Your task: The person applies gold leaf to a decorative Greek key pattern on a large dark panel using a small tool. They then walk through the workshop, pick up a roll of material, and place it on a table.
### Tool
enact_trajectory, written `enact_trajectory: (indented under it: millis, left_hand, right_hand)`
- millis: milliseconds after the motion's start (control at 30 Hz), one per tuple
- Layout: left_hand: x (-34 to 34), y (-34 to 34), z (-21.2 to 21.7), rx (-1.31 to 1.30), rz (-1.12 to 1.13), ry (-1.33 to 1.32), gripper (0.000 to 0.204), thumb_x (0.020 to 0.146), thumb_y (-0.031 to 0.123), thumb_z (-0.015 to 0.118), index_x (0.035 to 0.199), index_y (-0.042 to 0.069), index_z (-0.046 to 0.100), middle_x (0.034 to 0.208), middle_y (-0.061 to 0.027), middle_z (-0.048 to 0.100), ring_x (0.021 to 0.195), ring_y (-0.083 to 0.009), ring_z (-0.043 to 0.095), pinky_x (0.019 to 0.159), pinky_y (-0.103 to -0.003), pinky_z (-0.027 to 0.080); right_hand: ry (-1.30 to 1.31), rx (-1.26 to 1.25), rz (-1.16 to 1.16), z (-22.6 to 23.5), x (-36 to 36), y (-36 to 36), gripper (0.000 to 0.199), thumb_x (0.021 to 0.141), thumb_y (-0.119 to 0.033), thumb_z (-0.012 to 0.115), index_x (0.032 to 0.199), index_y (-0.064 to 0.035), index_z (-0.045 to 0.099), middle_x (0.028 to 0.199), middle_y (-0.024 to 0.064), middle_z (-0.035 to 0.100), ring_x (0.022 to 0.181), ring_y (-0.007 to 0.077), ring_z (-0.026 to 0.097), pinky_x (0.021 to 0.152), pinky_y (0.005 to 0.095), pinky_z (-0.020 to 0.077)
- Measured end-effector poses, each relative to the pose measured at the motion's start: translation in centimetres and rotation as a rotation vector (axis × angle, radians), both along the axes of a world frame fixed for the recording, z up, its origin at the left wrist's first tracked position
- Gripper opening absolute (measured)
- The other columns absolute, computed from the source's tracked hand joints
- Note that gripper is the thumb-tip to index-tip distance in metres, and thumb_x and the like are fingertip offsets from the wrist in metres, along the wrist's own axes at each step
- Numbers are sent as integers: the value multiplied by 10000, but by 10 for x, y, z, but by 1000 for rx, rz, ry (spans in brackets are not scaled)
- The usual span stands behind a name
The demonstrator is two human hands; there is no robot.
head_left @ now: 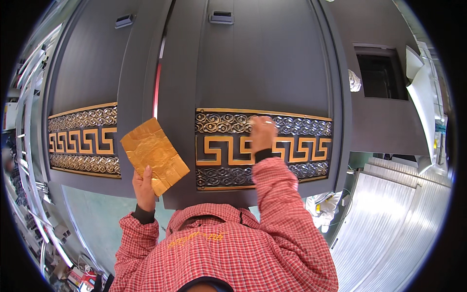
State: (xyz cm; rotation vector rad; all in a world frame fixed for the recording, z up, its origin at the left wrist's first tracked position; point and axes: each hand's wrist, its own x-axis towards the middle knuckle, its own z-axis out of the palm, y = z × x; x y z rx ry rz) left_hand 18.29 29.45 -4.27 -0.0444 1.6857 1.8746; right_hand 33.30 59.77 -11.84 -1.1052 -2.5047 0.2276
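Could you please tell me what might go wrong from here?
The left hand holds the creased gold sheet by one edge, so it could slip or tear. The right hand reaches across the gold key pattern, so its dark cuff might rub or catch there.

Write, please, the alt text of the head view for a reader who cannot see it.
A person's left hand holds a creased, shiny gold sheet, while the right hand is over the upper scrollwork band of a dark gray ornamental panel with a gold Greek-key strip. A similarly decorated panel is at left.
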Motion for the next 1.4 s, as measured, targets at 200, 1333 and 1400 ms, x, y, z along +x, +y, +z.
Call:
enact_trajectory:
  millis: [200, 1333, 1400]
  left_hand:
    - [3, 6, 4, -37, -41, 46, 293, 930, 129, 446, 1184, -18, 431, 1098, -74, 540, 964, -122, 523, 835, -256, 425]
    - [30, 42, 4, 115, -165, -105, 288, 939, 107, 404, 1194, -28, 412, 1102, -88, 553, 957, -137, 554, 822, -271, 461]
    - [32, 49, 3, 131, -213, -119, 287, 942, 106, 398, 1196, -27, 413, 1099, -82, 551, 960, -125, 540, 830, -262, 446]
  right_hand:
    - [19, -24, 100, -6, -18, -6, 143, 749, -86, 574, 849, -157, 649, 839, 45, 588, 844, 263, 541, 745, 408, 408]
    - [201, -361, 174, 57, -25, -30, 134, 715, -86, 643, 842, -127, 638, 839, 51, 590, 835, 246, 543, 728, 386, 411]
    - [344, -523, 287, 86, -38, -60, 151, 705, -86, 664, 847, -127, 636, 846, 43, 599, 850, 241, 548, 757, 364, 412]
